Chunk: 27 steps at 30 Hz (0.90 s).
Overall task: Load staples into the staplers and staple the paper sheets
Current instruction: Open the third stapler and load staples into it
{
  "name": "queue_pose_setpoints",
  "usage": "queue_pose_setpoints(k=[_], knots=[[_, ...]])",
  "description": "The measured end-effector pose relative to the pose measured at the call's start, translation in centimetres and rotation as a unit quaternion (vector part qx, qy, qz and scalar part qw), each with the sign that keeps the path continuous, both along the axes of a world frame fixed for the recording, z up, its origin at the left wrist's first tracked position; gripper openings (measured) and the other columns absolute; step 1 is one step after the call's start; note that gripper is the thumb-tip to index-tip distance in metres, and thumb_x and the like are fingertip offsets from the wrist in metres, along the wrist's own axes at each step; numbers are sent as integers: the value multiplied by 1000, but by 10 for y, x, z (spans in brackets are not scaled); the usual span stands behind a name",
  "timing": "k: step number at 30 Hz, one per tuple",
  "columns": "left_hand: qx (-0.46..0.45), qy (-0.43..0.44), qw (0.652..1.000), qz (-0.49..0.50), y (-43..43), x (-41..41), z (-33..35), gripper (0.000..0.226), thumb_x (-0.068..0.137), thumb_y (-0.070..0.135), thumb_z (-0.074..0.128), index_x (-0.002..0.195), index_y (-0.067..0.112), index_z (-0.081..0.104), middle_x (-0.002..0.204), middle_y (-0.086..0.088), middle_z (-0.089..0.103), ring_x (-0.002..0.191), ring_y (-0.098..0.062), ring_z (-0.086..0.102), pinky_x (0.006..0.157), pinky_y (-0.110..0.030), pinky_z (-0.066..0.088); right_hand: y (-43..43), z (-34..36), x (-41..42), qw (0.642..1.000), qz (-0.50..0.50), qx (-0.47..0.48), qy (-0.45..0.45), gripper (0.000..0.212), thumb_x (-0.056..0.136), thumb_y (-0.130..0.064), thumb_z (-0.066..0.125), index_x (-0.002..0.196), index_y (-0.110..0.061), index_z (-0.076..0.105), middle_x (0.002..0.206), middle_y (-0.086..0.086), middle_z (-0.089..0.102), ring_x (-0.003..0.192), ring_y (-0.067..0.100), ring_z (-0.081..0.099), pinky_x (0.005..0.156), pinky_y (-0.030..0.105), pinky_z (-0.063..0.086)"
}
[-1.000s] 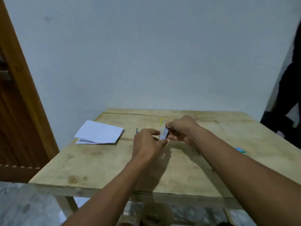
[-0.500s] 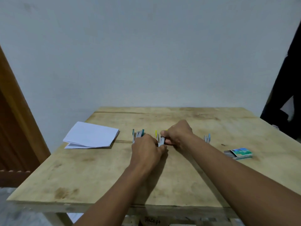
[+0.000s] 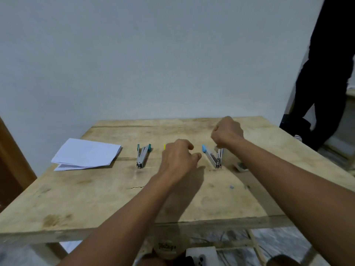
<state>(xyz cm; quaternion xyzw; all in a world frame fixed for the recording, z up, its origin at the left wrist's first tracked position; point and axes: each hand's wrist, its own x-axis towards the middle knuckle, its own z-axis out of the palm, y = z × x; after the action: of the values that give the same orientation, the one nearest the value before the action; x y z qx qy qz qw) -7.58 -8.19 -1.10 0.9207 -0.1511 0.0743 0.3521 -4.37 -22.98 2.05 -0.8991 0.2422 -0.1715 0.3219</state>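
Both hands have parted from the yellow stapler [image 3: 164, 146] they shared a moment ago. The right hand [image 3: 227, 133] has swung out to the blue stapler [image 3: 212, 157], which lies splayed open, and its curled fingers pinch the top of the raised metal arm. The left hand [image 3: 178, 157] hangs where it was, fingers loosely bent.

A rough wooden desk [image 3: 115, 198] stands against a pale wall [image 3: 153, 54]. The teal stapler [image 3: 143, 155] lies open near the middle, and the paper sheets [image 3: 87, 154] are stacked at the far left. A brown door frame [image 3: 11, 160] edges the left side, and a person in dark clothes [image 3: 326, 73] stands to the right.

Only a yellow sliver shows past the left hand, so I cannot tell whether it grips that stapler. The staple box [image 3: 241, 167] peeks out from behind the right forearm.
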Motion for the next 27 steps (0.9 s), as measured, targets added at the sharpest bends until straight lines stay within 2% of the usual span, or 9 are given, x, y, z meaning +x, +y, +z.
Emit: queue_pose_setpoints(k=[3,5,7,11,15,19,23,25,27], knots=[[-11,69,997,-35,-27,-5,1,35,87,34,69,115,13,66,109,-7,68,103,-22,62,79,-26,44,-20,-2,-13,999,7,0,50,20,84,1,54,64,-3,54,68,15,64,50,25,63,37,17,42],[-17,104,994,-43,-40,-3,-3,16,86,34,69,83,19,62,91,-4,63,86,-22,58,70,-25,41,-29,-7,-14,997,17,16,77,31,89,-3,54,59,-6,46,64,15,64,48,26,63,36,17,38],[-18,115,992,-43,-48,1,-8,30,83,32,71,63,21,51,76,-1,56,77,-21,54,63,-24,36,-34,-13,-11,994,28,50,89,33,90,-6,54,58,-6,47,52,14,63,44,26,62,39,18,39],[-37,118,992,-37,-51,6,-12,19,76,27,79,80,12,67,84,-5,67,80,-21,61,65,-28,43,-40,-18,-3,984,60,139,94,29,86,-12,68,65,-3,50,58,17,61,51,28,61,37,20,39],[-147,183,972,-4,-49,13,-13,36,66,18,87,96,15,67,101,-10,73,95,-24,69,87,-37,56,-42,-13,-4,966,81,240,49,16,80,-3,75,75,8,64,67,19,65,57,27,60,66,38,58],[-275,228,933,39,-49,15,-13,57,71,30,82,119,13,57,107,-9,67,92,-25,68,86,-37,54,-37,3,-18,945,113,307,-10,7,76,11,69,82,14,67,75,19,64,62,25,62,70,34,58],[-283,177,942,33,-45,8,4,21,79,25,72,64,12,67,58,-3,60,55,-23,54,65,-34,45,-33,21,-37,931,145,332,-40,9,75,15,64,84,15,67,84,23,66,70,27,65,65,31,60],[-292,155,942,61,-40,6,13,22,72,22,70,54,13,63,53,-2,61,59,-27,63,67,-40,52,-37,30,-45,930,136,335,-61,13,78,15,62,89,17,66,86,24,65,70,28,65,59,29,60],[-398,171,898,73,-31,1,21,17,70,10,66,56,7,59,52,-4,59,55,-24,62,70,-38,57,-43,37,-52,921,116,360,-89,14,83,16,56,94,15,65,86,21,63,69,25,63,57,26,60]])
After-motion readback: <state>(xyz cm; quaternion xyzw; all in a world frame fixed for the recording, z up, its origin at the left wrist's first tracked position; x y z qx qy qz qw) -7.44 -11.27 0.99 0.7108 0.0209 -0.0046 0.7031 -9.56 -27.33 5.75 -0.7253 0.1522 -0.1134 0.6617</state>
